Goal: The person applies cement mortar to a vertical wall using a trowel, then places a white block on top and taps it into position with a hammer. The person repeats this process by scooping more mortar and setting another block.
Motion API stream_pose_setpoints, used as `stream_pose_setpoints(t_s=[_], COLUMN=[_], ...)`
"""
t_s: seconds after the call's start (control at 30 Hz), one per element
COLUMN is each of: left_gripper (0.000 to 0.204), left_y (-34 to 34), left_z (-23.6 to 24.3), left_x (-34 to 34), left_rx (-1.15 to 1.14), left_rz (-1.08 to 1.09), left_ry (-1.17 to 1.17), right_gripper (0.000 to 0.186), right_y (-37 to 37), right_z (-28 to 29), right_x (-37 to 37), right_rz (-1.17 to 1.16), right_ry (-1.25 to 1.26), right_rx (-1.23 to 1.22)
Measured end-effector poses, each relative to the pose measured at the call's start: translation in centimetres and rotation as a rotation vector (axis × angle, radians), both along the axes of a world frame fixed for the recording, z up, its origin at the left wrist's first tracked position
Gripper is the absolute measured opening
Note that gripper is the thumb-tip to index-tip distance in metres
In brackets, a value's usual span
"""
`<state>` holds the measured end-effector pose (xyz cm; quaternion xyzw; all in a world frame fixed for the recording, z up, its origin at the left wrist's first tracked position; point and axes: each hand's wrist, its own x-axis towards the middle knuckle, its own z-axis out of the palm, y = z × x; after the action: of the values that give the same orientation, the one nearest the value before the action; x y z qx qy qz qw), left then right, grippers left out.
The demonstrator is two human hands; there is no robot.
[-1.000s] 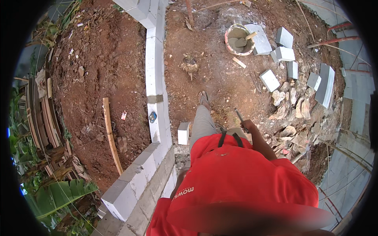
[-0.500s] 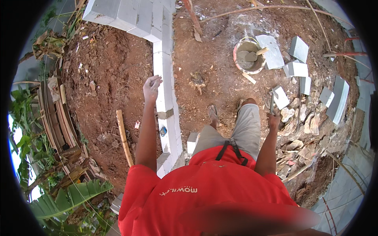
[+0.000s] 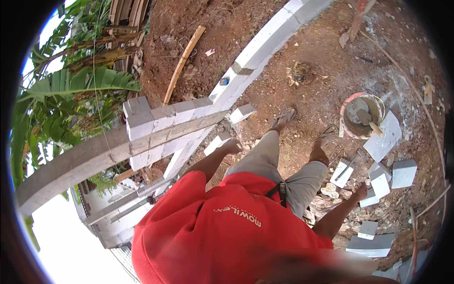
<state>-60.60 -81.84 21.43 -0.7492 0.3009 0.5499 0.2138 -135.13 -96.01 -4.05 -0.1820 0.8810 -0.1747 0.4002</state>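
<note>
My left hand [image 3: 232, 146] hangs beside my left thigh, near a loose pale block [image 3: 217, 143] by the wall's foot. Its fingers look loosely apart, with nothing visible in them. Out to the right, my right hand [image 3: 361, 191] is held low near several loose grey-white blocks [image 3: 379, 184] and looks loosely open and bare. A thin, long-handled tool with a dark head, like a hammer [image 3: 348, 166], lies slantwise across a white block [image 3: 341, 173], apart from that hand. Farther off, a bucket [image 3: 347, 124] of grey mortar holds a trowel [image 3: 375, 128] with a wooden handle.
A low wall of pale blocks [image 3: 265, 49] runs along my left and meets a cross wall [image 3: 184, 111]. On its top sits a small blue object [image 3: 224, 81]. A flat slab [image 3: 385, 137] lies beside the bucket. Rubble [image 3: 331, 190] covers ground near my right leg.
My view has turned left, bringing the cross wall into sight. My left hand has dropped from over the wall to my side. My right hand has let go of the long-handled tool.
</note>
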Motion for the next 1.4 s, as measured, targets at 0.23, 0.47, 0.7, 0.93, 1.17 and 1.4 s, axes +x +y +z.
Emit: stream_pose_setpoints(t_s=[0.23,0.47,0.7,0.93,1.17,1.4], left_gripper=[0.032,0.031,0.068,0.117,0.043,0.024], left_y=[-2.3,-16.6,-27.5,-35.7,-35.1,-32.9], left_z=[0.6,-15.5,-31.9,-36.7,-39.6,-20.0], left_x=[-9.0,-17.1,-28.2,-32.2,-35.1,-31.4], left_rx=[-0.200,-0.518,-0.476,-0.362,-0.686,-0.769], left_rz=[0.247,0.431,0.441,0.430,0.499,0.423], left_ry=[-0.012,0.195,0.278,0.341,0.264,0.142], right_gripper=[0.044,0.085,0.098,0.057,0.053,0.050], right_y=[-21.8,-28.4,-29.5,-27.2,-30.2,-22.3], right_z=[-8.0,-11.8,-9.5,-10.6,-6.6,8.5], right_x=[-2.1,-6.1,5.9,8.4,16.3,23.9], right_rz=[0.159,0.811,0.910,0.637,0.968,0.941], right_ry=[-0.260,0.395,0.321,0.087,-0.180,-0.247], right_rx=[0.220,0.128,0.173,0.229,0.460,0.154])
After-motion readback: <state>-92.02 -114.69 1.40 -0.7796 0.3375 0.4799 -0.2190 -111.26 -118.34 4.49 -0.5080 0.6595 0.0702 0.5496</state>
